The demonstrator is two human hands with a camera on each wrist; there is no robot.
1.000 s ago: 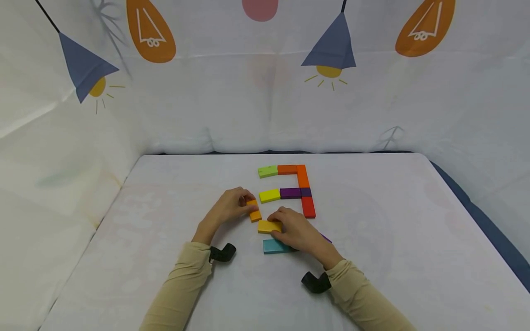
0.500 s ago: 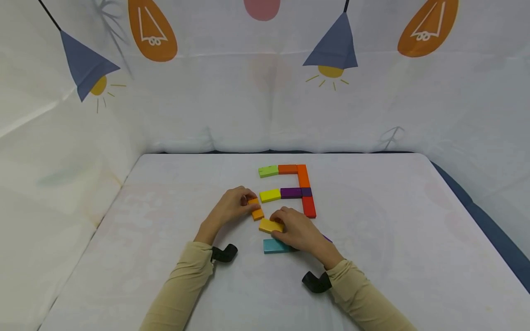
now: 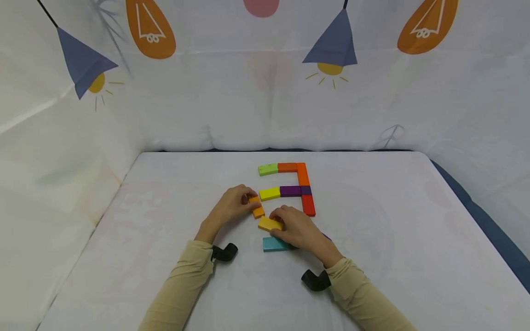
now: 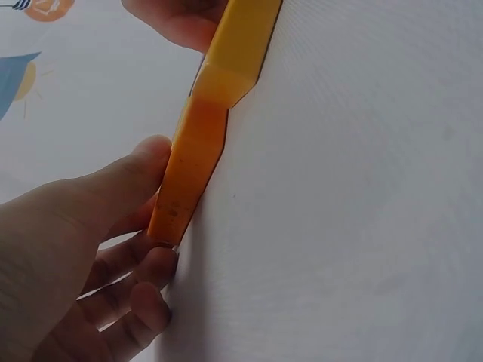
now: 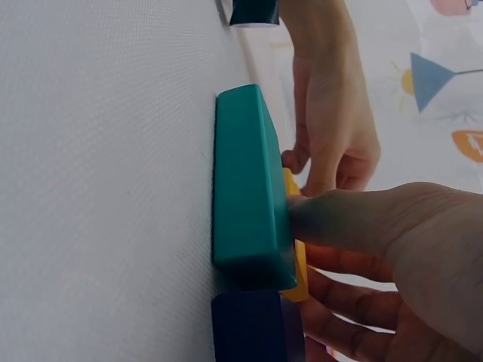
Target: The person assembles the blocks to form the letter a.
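In the head view my left hand (image 3: 229, 206) holds a small orange block (image 3: 258, 212) between thumb and fingers. My right hand (image 3: 295, 226) pinches an amber-yellow block (image 3: 268, 224), which lies slightly slanted just below the orange one. Seen from the left wrist, an end of the amber block (image 4: 240, 53) meets the top end of the orange block (image 4: 189, 162). Directly in front of the right hand lies a teal block (image 3: 275, 244), partly covered by it. The right wrist view has a dark navy block (image 5: 253, 328) at the teal block's end.
Beyond the hands, a lime block (image 3: 267, 169), orange-red blocks (image 3: 303, 174), a red block (image 3: 308, 206), purple blocks (image 3: 290, 191) and a bright yellow block (image 3: 270, 194) form a branching shape. A purple corner (image 3: 327, 236) shows behind the right hand. Everything rests on a white table (image 3: 393, 257).
The amber block has turned from level to slanted, its left end shifting away from me. The orange block has moved slightly right, closer to it. The other blocks stay in place.
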